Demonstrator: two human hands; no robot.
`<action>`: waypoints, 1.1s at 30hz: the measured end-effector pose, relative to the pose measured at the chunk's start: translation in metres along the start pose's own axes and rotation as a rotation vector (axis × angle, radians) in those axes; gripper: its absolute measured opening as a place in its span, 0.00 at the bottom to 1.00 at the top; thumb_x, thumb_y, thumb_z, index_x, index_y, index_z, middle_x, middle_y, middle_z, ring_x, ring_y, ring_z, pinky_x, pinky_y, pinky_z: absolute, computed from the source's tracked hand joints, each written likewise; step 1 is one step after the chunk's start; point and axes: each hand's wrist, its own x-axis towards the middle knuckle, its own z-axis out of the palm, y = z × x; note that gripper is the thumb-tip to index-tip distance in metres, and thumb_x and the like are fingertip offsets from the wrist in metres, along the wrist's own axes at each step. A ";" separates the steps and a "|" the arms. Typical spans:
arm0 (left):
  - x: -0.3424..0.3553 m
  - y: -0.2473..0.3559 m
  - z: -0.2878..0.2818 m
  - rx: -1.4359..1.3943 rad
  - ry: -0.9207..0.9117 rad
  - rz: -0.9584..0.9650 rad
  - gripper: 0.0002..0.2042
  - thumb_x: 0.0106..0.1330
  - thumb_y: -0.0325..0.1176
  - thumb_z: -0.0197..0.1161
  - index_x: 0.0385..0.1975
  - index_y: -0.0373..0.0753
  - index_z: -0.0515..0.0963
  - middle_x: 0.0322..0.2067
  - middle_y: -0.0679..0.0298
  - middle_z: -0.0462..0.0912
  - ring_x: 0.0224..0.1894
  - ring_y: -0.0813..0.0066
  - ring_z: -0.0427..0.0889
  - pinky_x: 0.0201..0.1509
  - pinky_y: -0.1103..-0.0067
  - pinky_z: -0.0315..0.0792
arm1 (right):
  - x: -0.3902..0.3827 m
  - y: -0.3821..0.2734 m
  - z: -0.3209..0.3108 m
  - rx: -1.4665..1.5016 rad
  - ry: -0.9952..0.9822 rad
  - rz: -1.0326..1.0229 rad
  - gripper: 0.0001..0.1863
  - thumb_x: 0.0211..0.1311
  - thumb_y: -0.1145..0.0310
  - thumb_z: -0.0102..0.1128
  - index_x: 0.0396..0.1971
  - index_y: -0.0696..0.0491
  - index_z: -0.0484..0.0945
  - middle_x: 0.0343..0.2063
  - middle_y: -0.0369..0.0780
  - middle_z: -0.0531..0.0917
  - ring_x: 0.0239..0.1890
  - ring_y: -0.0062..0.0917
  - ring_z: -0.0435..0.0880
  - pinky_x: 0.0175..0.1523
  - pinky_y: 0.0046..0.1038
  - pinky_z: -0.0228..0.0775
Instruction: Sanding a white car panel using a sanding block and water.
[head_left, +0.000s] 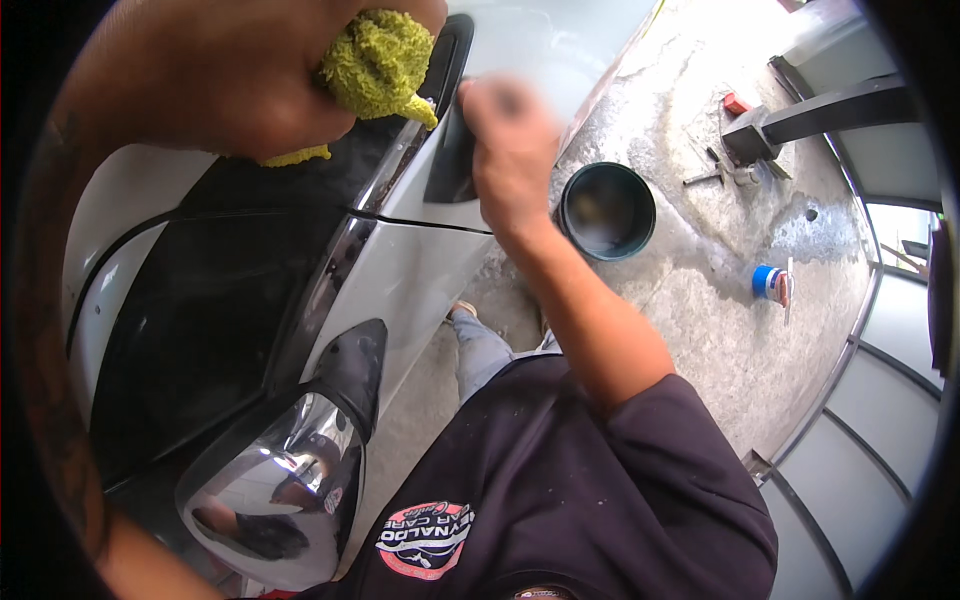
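Observation:
My left hand (280, 80), at the upper left, grips a fluffy yellow-green cloth (375, 65) over the dark window (200, 300) of a white vehicle (410, 280). Chrome trim (390, 170) edges the glass. My right hand (510, 150) is against the white panel beside a black strip (450, 165); its fingers are curled and blurred, so what they hold, if anything, is unclear. At the lower left is the chrome side mirror (270, 470) on its black mount.
A dark bucket (607, 175) stands on wet concrete floor (700, 350) right of the vehicle. Further right are a blue container (770, 282), a red object (735, 103), a grey post base (745, 140) with small tools, and a panelled wall (840, 450).

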 end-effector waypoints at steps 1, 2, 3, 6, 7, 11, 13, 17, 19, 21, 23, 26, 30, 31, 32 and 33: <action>0.000 0.000 -0.001 0.002 0.002 -0.002 0.06 0.48 0.33 0.71 0.25 0.43 0.83 0.24 0.63 0.83 0.32 0.61 0.85 0.35 0.68 0.77 | -0.005 0.007 -0.001 -0.012 -0.007 -0.047 0.11 0.65 0.67 0.67 0.34 0.62 0.82 0.24 0.35 0.82 0.28 0.15 0.74 0.36 0.23 0.69; 0.000 0.000 -0.002 -0.013 -0.022 -0.024 0.06 0.48 0.33 0.71 0.25 0.43 0.83 0.24 0.63 0.83 0.32 0.61 0.85 0.36 0.68 0.77 | -0.002 0.007 -0.001 -0.012 -0.009 -0.049 0.11 0.65 0.67 0.67 0.34 0.62 0.82 0.24 0.35 0.82 0.28 0.15 0.74 0.36 0.23 0.69; 0.001 0.001 -0.003 -0.029 -0.046 -0.043 0.06 0.48 0.33 0.71 0.26 0.43 0.83 0.24 0.63 0.83 0.32 0.61 0.85 0.36 0.68 0.77 | 0.001 0.003 -0.001 -0.020 -0.009 -0.037 0.11 0.65 0.67 0.67 0.34 0.62 0.82 0.24 0.35 0.82 0.28 0.15 0.75 0.36 0.23 0.70; 0.003 -0.008 -0.002 -0.094 -0.058 -0.032 0.06 0.48 0.33 0.71 0.26 0.43 0.83 0.24 0.64 0.83 0.33 0.61 0.85 0.37 0.68 0.77 | 0.018 0.006 -0.002 -0.020 -0.015 -0.048 0.13 0.67 0.66 0.68 0.39 0.61 0.82 0.28 0.33 0.84 0.28 0.10 0.75 0.33 0.16 0.68; 0.002 -0.010 -0.002 -0.093 -0.059 -0.033 0.06 0.48 0.33 0.71 0.26 0.43 0.83 0.24 0.64 0.83 0.33 0.61 0.85 0.37 0.68 0.77 | 0.018 0.005 -0.001 -0.009 -0.010 -0.054 0.12 0.65 0.66 0.68 0.36 0.62 0.82 0.26 0.34 0.83 0.28 0.13 0.75 0.33 0.19 0.68; 0.003 -0.004 -0.005 -0.111 -0.028 -0.009 0.07 0.48 0.34 0.71 0.26 0.44 0.84 0.25 0.64 0.83 0.34 0.60 0.84 0.38 0.68 0.77 | 0.008 0.007 -0.004 -0.050 -0.023 -0.112 0.12 0.63 0.67 0.68 0.33 0.62 0.82 0.22 0.35 0.81 0.26 0.16 0.75 0.33 0.23 0.69; 0.005 -0.004 -0.006 -0.003 -0.052 -0.026 0.07 0.48 0.34 0.71 0.27 0.44 0.84 0.25 0.64 0.83 0.34 0.60 0.84 0.38 0.68 0.77 | 0.025 0.008 -0.003 -0.016 -0.008 -0.148 0.12 0.63 0.66 0.68 0.33 0.62 0.82 0.22 0.36 0.82 0.26 0.16 0.75 0.33 0.23 0.69; -0.004 -0.005 -0.004 -0.147 -0.047 -0.047 0.07 0.47 0.34 0.71 0.26 0.45 0.84 0.25 0.65 0.83 0.34 0.60 0.84 0.38 0.67 0.77 | 0.034 -0.003 0.005 -0.019 -0.017 -0.169 0.13 0.62 0.66 0.67 0.34 0.63 0.82 0.23 0.38 0.83 0.26 0.17 0.76 0.34 0.24 0.70; 0.000 -0.006 0.001 -0.066 -0.024 -0.070 0.07 0.47 0.34 0.71 0.26 0.45 0.84 0.25 0.65 0.83 0.34 0.59 0.85 0.38 0.67 0.77 | 0.027 0.006 -0.002 -0.109 -0.033 -0.224 0.13 0.61 0.65 0.68 0.33 0.62 0.83 0.22 0.40 0.83 0.25 0.20 0.77 0.35 0.26 0.71; 0.002 -0.008 0.003 -0.063 -0.022 -0.092 0.07 0.47 0.34 0.71 0.26 0.45 0.84 0.25 0.65 0.83 0.34 0.59 0.85 0.38 0.67 0.77 | 0.038 0.010 -0.005 -0.138 -0.016 -0.269 0.13 0.61 0.65 0.68 0.33 0.62 0.83 0.22 0.40 0.83 0.25 0.21 0.77 0.35 0.26 0.71; 0.005 -0.006 0.001 -0.035 -0.020 -0.044 0.07 0.47 0.34 0.71 0.26 0.45 0.83 0.25 0.65 0.83 0.34 0.59 0.85 0.37 0.67 0.77 | 0.055 -0.001 -0.001 -0.070 0.007 -0.301 0.13 0.60 0.65 0.67 0.32 0.62 0.83 0.23 0.41 0.84 0.25 0.23 0.78 0.36 0.27 0.71; 0.002 -0.007 0.002 -0.027 -0.017 -0.050 0.07 0.47 0.34 0.71 0.26 0.45 0.83 0.25 0.65 0.83 0.34 0.59 0.84 0.37 0.67 0.77 | 0.064 -0.006 0.001 -0.071 -0.048 -0.262 0.14 0.58 0.64 0.68 0.32 0.61 0.83 0.25 0.42 0.84 0.28 0.28 0.79 0.40 0.29 0.72; 0.003 -0.004 -0.002 -0.010 -0.059 -0.073 0.07 0.46 0.34 0.71 0.26 0.46 0.83 0.24 0.65 0.82 0.33 0.59 0.84 0.37 0.67 0.78 | 0.056 0.009 -0.012 -0.198 -0.073 -0.271 0.13 0.58 0.63 0.69 0.32 0.59 0.84 0.29 0.42 0.85 0.34 0.31 0.80 0.45 0.33 0.71; 0.003 -0.008 -0.004 -0.011 -0.059 -0.070 0.07 0.46 0.34 0.71 0.26 0.46 0.83 0.24 0.65 0.82 0.33 0.59 0.84 0.37 0.67 0.78 | 0.064 0.002 -0.011 -0.248 -0.074 -0.344 0.13 0.57 0.62 0.70 0.32 0.58 0.85 0.31 0.42 0.85 0.37 0.32 0.80 0.47 0.34 0.70; 0.004 -0.014 -0.008 -0.106 -0.056 -0.021 0.07 0.46 0.35 0.71 0.26 0.46 0.83 0.24 0.65 0.82 0.33 0.59 0.84 0.37 0.67 0.78 | 0.074 -0.003 -0.010 -0.297 -0.076 -0.417 0.13 0.57 0.61 0.70 0.32 0.56 0.85 0.33 0.43 0.85 0.39 0.33 0.81 0.50 0.35 0.70; 0.006 -0.016 -0.010 -0.198 -0.052 0.026 0.07 0.46 0.35 0.71 0.26 0.46 0.83 0.24 0.65 0.82 0.33 0.59 0.84 0.37 0.67 0.78 | 0.084 -0.007 -0.008 -0.324 -0.116 -0.501 0.11 0.60 0.66 0.71 0.35 0.58 0.85 0.28 0.36 0.87 0.30 0.16 0.82 0.40 0.22 0.75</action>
